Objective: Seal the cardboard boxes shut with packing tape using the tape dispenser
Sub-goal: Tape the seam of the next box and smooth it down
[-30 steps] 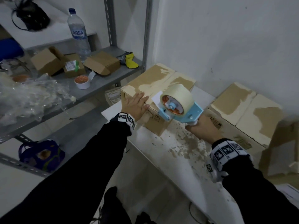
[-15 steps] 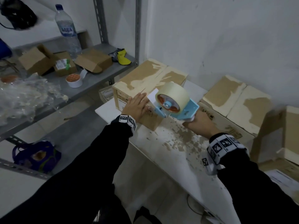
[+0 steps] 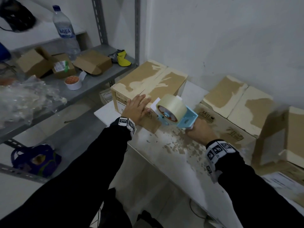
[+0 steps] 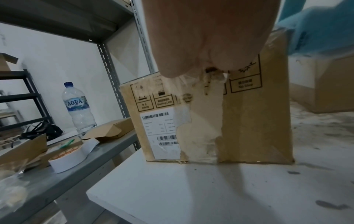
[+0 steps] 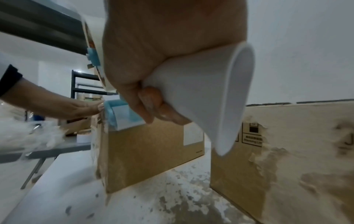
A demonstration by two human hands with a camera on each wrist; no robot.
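Two hands (image 3: 136, 106) (image 3: 199, 131), one tape dispenser (image 3: 179, 115), three cardboard boxes (image 3: 148, 79) (image 3: 236, 102) (image 3: 294, 137)

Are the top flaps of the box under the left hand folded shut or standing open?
Shut. The box's two top flaps lie flat and meet along a middle seam, with the left hand resting on its near edge.

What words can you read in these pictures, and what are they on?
"AQUA": on the water bottle label.
"Stacking Limit": faint, under a symbol on the cardboard box that the left hand presses.
White shipping label on that box: barcodes only, print too small.
Other box symbols' captions and the tape roll lettering: too blurred.
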